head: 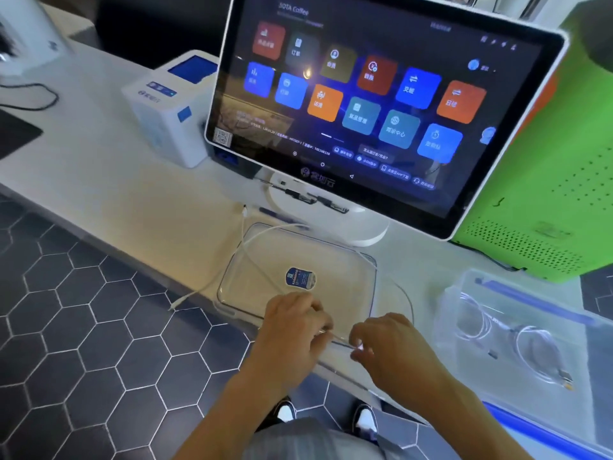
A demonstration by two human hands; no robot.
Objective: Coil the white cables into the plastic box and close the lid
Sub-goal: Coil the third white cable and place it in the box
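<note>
Counter (109, 180): off-white, unpatterned. Floor (73, 343): dark grey hexagonal tiles with pale grout lines. Touchscreen monitor (365, 94): white frame, black bezel, dark display carrying tiles in red, blue, orange, teal and olive. Printer unit (169, 117): white with blue panels. Cabinet (544, 207): bright green, perforated with rows of small dark holes. Lid (331, 257): clear plastic with a blue edge line and a blue-and-white oval label (300, 277). Plastic box (530, 333): translucent, blue trim. Cables (212, 283): white. Shoes (365, 421): black and white
</note>
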